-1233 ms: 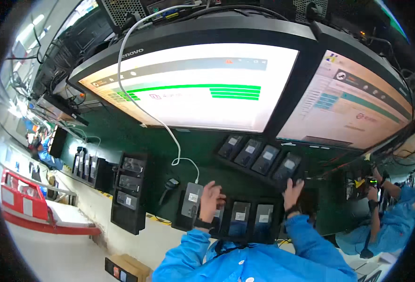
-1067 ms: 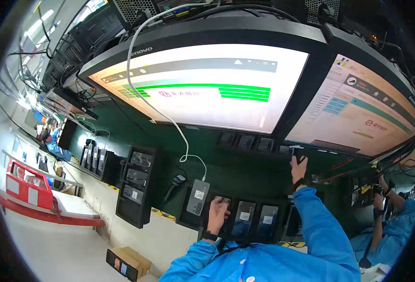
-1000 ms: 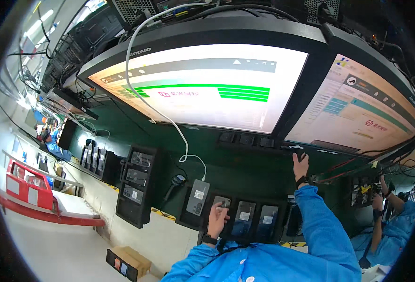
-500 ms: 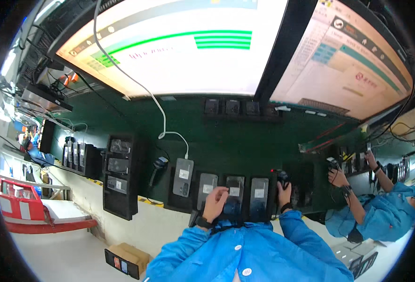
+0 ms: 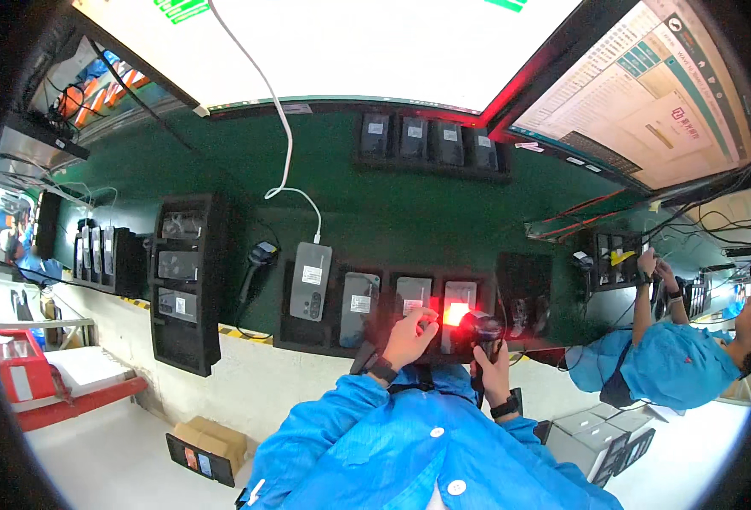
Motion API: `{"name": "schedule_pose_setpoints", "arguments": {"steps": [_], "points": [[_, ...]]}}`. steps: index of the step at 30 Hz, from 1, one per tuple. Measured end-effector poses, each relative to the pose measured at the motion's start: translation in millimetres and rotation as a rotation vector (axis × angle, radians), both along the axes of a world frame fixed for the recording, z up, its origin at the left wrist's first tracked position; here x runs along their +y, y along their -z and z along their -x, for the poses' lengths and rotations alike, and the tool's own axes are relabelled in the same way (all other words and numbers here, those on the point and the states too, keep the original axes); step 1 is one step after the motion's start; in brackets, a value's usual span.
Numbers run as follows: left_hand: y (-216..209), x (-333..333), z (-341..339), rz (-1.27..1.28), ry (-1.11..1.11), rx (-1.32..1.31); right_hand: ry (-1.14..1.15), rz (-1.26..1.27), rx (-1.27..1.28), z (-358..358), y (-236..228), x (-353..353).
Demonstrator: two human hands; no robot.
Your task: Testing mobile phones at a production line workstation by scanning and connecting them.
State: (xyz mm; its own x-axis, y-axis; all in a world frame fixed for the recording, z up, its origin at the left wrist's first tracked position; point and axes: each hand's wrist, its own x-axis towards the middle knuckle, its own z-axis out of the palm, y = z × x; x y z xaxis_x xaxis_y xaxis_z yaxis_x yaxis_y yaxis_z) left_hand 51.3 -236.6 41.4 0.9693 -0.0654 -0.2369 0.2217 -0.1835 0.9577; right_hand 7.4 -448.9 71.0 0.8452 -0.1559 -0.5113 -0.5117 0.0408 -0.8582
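My right hand (image 5: pixel 494 371) grips a black handheld barcode scanner (image 5: pixel 485 328). Its red light falls on the label of the rightmost phone (image 5: pixel 458 342) in a black tray (image 5: pixel 294 333). Over the lower end of the neighbouring phone (image 5: pixel 414 290) is my left hand (image 5: pixel 409 337), its fingers curled with nothing visible in them. Left of that hand lies another labelled phone (image 5: pixel 359 299). At the tray's left end, a grey phone (image 5: pixel 311 282) has a white cable (image 5: pixel 288 144) plugged into its top end.
A second scanner (image 5: pixel 258 262) lies left of the tray, beside a black tray of wrapped phones (image 5: pixel 164 336). Another phone tray (image 5: pixel 433 171) sits below the large monitor (image 5: pixel 375 51). At right, a co-worker in blue (image 5: pixel 673 361) reaches over the bench.
The scanner has swung left over the rightmost phone, and its red light now shines on the label. My left hand has shifted slightly right. The whole view has tilted.
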Motion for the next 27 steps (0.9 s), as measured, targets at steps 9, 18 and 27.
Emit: {"name": "schedule_pose_setpoints", "arguments": {"steps": [9, 18, 27], "points": [[-5.3, -18.2, -18.0, -0.124, 0.164, 0.045, 0.118, 0.090, -0.190, -40.0, 3.8, -35.8], [-0.7, -96.3, -20.9, -0.425, -0.024, 0.051, 0.176, 0.707, -0.285, -96.1, 130.8, -39.4], [-8.9, -54.9, -55.5, -0.025, 0.099, -0.234, -0.147, -0.128, -0.443, -115.5, -22.8, -19.4]]}}
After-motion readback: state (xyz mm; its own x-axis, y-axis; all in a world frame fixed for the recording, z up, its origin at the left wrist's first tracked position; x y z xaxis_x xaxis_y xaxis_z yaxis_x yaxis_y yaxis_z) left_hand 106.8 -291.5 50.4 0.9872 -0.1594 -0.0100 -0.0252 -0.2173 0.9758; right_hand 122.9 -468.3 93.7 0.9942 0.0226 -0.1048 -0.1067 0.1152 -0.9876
